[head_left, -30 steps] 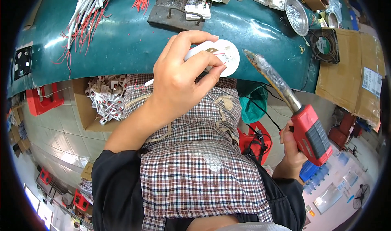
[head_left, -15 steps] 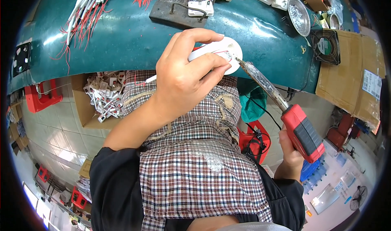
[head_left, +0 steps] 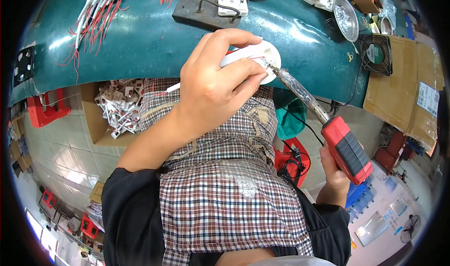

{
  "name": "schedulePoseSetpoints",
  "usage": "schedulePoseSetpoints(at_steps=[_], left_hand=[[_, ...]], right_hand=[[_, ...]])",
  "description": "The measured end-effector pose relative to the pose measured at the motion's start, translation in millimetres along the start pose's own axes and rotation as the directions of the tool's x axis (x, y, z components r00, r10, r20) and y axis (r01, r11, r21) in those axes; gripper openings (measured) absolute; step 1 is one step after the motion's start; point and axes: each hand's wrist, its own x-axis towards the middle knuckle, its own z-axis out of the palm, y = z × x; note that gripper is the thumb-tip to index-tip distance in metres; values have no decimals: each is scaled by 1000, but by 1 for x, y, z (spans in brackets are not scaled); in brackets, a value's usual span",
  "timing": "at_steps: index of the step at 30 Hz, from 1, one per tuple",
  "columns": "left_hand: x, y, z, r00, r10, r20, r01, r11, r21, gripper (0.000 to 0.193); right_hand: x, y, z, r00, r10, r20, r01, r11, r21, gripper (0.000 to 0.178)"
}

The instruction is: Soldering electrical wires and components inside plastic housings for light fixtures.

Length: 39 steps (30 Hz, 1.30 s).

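Note:
My left hand (head_left: 213, 78) is closed on a round white plastic part (head_left: 274, 55) with a white sleeved cable and a thin red wire along it. The cable's far end (head_left: 173, 87) sticks out behind the hand, on its left. In my right hand (head_left: 333, 172) is a soldering iron (head_left: 347, 148) with a red and black handle, its fingers wrapped round the grip. The iron's tip meets the white part beside my left fingertips, where the wire ends. Whether solder is held in the left fingers is hidden.
White cables with red wires (head_left: 96, 17) lie at the back left. Beyond my left hand sits a dark metal block (head_left: 192, 12) with a white piece on it. A metal dish (head_left: 346, 19) and small fan (head_left: 375, 54) stand right. An open carton (head_left: 96, 125) holds white parts below the edge.
Almost nothing differs. Both hands keep their holds, and the iron's tip stays at the white part, with only a slight shift in the picture.

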Motion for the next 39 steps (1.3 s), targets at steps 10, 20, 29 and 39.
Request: schedulePoseSetpoints(at_steps=[10, 20, 29, 39], left_hand=[[1, -1, -1, 1000, 10, 15, -10, 1000, 0, 21], [2, 0, -1, 1000, 6, 30, -6, 1000, 1, 20], [2, -2, -2, 999, 1, 41, 0, 999, -32, 21], [1, -1, -1, 1000, -4, 29, 6, 999, -46, 21]], right_hand=[[7, -6, -1, 997, -79, 4, 79, 996, -45, 16], [1, -8, -8, 999, -30, 43, 35, 993, -114, 18], [-14, 5, -13, 997, -8, -71, -1, 991, -132, 23], [-22, 25, -20, 993, -113, 30, 115, 992, -58, 31]])
